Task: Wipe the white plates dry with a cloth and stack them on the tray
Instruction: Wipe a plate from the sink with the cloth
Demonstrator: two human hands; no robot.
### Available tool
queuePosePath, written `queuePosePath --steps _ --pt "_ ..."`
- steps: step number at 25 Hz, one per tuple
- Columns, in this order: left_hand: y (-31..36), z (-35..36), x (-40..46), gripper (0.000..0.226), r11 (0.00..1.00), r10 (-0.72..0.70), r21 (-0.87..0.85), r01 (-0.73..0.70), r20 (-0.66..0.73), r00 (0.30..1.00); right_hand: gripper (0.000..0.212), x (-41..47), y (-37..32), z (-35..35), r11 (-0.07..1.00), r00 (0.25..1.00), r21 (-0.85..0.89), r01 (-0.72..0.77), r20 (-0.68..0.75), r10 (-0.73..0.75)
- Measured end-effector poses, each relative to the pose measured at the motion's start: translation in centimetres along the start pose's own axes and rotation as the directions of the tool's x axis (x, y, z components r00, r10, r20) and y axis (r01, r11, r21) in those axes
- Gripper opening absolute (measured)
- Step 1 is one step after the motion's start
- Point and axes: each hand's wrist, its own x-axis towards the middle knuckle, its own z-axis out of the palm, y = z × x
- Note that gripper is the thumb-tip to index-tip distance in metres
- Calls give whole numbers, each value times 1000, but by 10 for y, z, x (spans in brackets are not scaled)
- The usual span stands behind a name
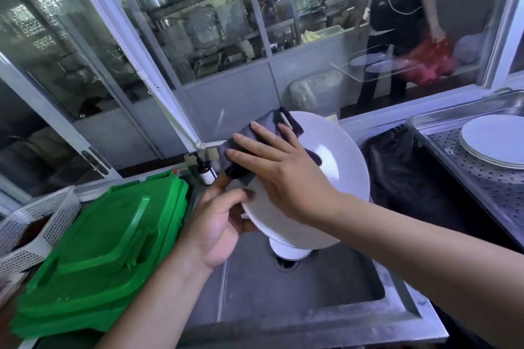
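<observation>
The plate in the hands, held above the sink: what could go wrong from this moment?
1. The left hand grips the white plate only at its lower rim; while the right hand presses the dark cloth on it, it could slip and fall.
2. It would probably land on the other white dish in the sink, and both might chip.

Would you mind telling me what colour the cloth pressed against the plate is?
The cloth is dark grey, almost black, seen best in the head view.
</observation>
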Motion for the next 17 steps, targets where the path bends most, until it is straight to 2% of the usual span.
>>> queuePosePath --steps 3,5,9,13,17 --pt "6 -5 -3 50 998 67 -16 -67 7 998 52 6 15 -5 992 992 -19 124 -3 -124" --pt "7 -7 -6 55 998 65 -12 -65 11 998 51 9 26 -11 989 989 -19 148 20 -148" --pt "7 -14 -10 60 996 81 -21 -81 18 997 47 -1 44 -23 1000 998 -8 30 58 -29" --pt "2 -20 -6 60 994 67 -89 -71 -44 997 45 -36 42 -27 991 982 33 -128 143 122" --pt "-4 -25 5 64 992 100 -66 -107 -97 990 47 -81 13 -20 998 982 39 -57 181 49"
